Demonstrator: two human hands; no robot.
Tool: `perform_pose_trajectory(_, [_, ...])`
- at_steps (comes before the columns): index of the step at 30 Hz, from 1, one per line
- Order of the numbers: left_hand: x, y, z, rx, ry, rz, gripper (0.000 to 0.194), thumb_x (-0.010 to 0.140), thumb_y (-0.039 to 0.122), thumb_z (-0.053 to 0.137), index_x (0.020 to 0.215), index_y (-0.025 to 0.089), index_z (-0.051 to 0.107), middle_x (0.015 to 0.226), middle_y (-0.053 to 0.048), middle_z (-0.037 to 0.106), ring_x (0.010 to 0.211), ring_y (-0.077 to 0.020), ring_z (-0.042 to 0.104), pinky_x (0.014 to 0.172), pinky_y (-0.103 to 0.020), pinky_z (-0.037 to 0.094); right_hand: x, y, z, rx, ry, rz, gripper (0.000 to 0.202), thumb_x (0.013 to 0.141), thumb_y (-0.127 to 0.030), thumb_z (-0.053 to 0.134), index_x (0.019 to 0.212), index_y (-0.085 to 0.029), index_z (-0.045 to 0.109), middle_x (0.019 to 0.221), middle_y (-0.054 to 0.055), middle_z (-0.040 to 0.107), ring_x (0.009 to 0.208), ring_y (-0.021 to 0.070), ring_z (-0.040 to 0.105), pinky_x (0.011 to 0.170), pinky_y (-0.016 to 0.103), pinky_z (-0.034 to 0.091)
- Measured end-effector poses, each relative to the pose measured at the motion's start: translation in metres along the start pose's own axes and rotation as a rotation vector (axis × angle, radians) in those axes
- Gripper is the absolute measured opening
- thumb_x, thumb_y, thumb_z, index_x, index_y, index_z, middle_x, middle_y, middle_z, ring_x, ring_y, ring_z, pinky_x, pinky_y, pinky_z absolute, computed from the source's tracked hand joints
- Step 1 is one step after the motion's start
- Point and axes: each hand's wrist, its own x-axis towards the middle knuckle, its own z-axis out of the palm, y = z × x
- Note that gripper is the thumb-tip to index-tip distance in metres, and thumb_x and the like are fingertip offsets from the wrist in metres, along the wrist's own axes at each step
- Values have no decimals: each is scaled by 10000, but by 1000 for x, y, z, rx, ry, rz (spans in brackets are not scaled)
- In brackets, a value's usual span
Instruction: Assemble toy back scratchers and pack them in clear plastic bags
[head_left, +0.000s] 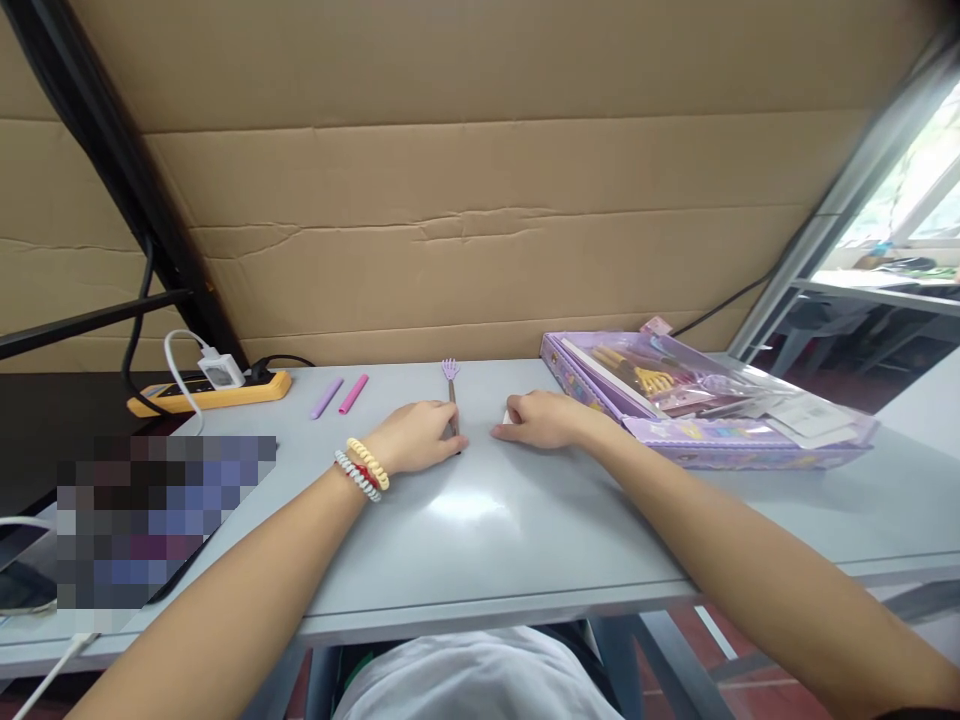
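My left hand (pixel 424 435), with coiled bands at its wrist, rests on the grey table (pixel 465 560), its fingers closed around the dark handle of a small stick with a purple hand-shaped tip (pixel 450 370). The tip points away from me. To its right, my right hand (pixel 536 420) lies on the table with curled fingers; a small white bit (pixel 508 417) shows at its fingertips, too small to identify. A purple pen-like piece (pixel 327 398) and a pink one (pixel 353 394) lie beyond my left hand.
A purple box (pixel 705 430) with clear wrapping and small items stands on the right. At the left are a yellow power strip (pixel 247 393) with a white charger (pixel 221 369), cables and a blurred-out device (pixel 165 530). Cardboard (pixel 480 270) rises behind the table.
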Motion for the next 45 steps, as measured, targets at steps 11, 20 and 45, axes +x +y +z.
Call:
perform_pose_trajectory(11, [-1,4,-4,31,-26,-83,391,808,521,446,585,215,544,557,-34,564,515,-190,505,528,-309,324,0,1,1,18,-10,10,536,794,-685,378,947,-219,595,995,114,643,844,270,615,624,325,426])
perform_pose_trajectory(20, [2,-17,-10,171,38,-177,334,836,414,380,675,206,586,664,-89,630,623,-245,582,562,-323,357,-1,1,-1,5,-13,-9,488,809,-645,391,915,-211,586,967,112,641,811,263,613,600,323,411])
perform_pose_trajectory(45, [7,-76,-16,303,80,-769,582,755,387,446,1276,133,506,1276,-193,499,1191,-337,448,918,-412,408,0,2,2,-36,-1,-12,501,809,-652,378,925,-205,570,959,107,633,817,258,605,594,312,398])
